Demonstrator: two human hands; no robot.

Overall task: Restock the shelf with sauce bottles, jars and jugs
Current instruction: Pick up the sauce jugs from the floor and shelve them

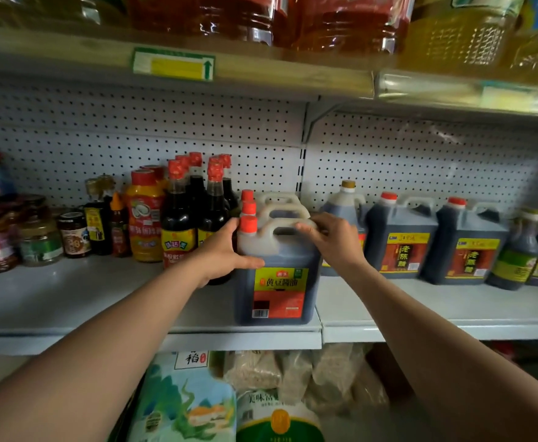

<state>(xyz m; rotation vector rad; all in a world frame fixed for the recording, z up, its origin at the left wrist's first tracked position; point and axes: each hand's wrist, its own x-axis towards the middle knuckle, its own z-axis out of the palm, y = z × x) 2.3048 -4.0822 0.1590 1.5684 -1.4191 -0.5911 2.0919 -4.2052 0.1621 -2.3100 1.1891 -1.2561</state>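
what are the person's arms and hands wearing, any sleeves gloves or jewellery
Both arms are bare from the frame edge to the wrist, with no sleeve showing. The left hand and the right hand wear no gloves. No watch, bracelet or ring shows on either.

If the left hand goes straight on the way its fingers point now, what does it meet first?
The left hand already rests on the shoulder of the front soy sauce jug, fingers pointing right. Going straight on, they would probably slide across the jug toward the right hand; depth is unclear.
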